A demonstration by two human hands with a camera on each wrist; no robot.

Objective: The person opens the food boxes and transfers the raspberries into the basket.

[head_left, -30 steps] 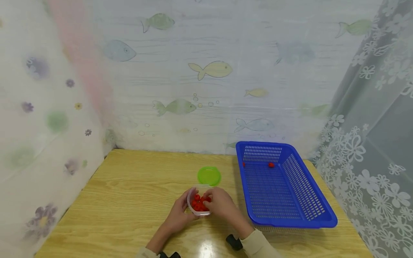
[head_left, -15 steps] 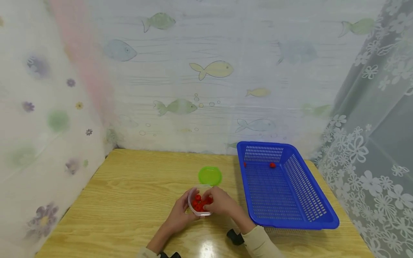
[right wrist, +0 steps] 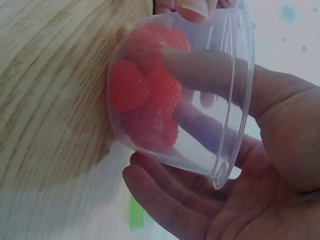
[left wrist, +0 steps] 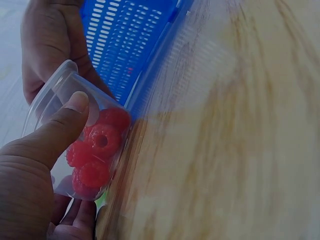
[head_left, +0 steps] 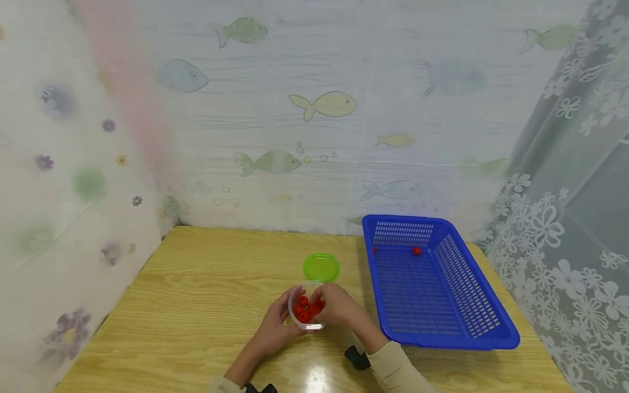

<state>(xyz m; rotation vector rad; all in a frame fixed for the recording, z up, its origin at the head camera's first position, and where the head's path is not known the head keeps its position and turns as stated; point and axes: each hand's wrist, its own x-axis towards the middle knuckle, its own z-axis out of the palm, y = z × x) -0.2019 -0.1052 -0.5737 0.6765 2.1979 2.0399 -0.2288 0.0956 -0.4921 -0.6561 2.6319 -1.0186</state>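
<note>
The raspberries (right wrist: 129, 86) lie at the bottom of the clear plastic tub (head_left: 310, 327), just below and to the left of the fingers of the right hand (head_left: 336, 305), as the person faces it. That hand is the nearer one: its thumb is inside the tub, the tip touching the fruit, with another finger inside too and others outside the wall. Whether they pinch a raspberry cannot be told. The left hand (head_left: 272, 330) grips the tub from its left side, thumb pressed along the wall and fingers curled round the far side, so the plastic stands between it and the fruit. The raspberries are nearly round; one shows its hollow end to the left wrist camera, so its axis points that way.

Counted: one tub; one green plastic lid (head_left: 321, 267), flat on the bench (head_left: 221, 278) just beyond the tub; one blue plastic basket (head_left: 457, 343), well to the tub's right, its long axis running away from the person. At least five raspberries show in the tub, the exact number hidden by overlap and fingers. Two red berries show in the basket's far end, one partly hidden by its left rim.
</note>
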